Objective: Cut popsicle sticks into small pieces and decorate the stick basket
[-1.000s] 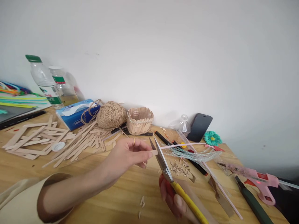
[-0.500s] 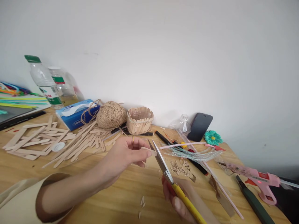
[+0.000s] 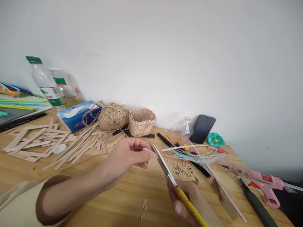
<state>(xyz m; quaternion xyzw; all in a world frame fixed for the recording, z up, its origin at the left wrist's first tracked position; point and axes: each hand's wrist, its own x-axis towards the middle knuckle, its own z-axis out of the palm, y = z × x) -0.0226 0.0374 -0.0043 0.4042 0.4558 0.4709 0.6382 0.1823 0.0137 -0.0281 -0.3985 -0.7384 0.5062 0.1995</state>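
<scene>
Between its thumb and fingers, my left hand [image 3: 133,154] pinches a short wooden craft stick [image 3: 149,151], whose right end reaches the scissor blades. My right hand [image 3: 183,200] is closed around the yellow handle of a pair of scissors [image 3: 169,173]; the blades point up and to the left and stand slightly apart. Small wood chips [image 3: 182,169] lie in a heap just right of the blades. A few more slivers [image 3: 144,206] rest on the wooden table [image 3: 113,201] below my hands.
Behind my hands stand a small stick basket [image 3: 142,124] and a twine ball [image 3: 113,116]. Craft sticks [image 3: 82,145] spread out on the left, near a blue tissue pack [image 3: 79,115] and bottles [image 3: 44,78]. At right lie a phone [image 3: 203,128], a pink glue gun [image 3: 265,183] and a dark-handled cutter [image 3: 258,201].
The scissor blades have closed a little and sit nearer the stick's end. My right hand has shifted slightly; my left hand stays almost still.
</scene>
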